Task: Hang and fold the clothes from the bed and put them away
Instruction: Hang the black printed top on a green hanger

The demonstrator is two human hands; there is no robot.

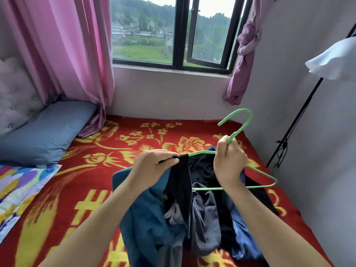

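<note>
A green hanger [260,186] is held up over the bed, hook pointing up and to the right. My right hand [230,160] grips its neck just below the hook. My left hand [152,168] pinches the top edge of a black garment [182,182] at the hanger's left shoulder; the cloth hangs down from there. Under both hands a pile of clothes [204,226] lies on the red and yellow bedspread [92,189], with a teal piece on the left, grey ones in the middle and shiny blue on the right.
A blue pillow [44,135] and a patterned pillow [21,189] lie at the bed's left. Pink curtains [63,49] flank the window [173,31]. A black stand [294,124] with a white garment [335,60] rises by the right wall.
</note>
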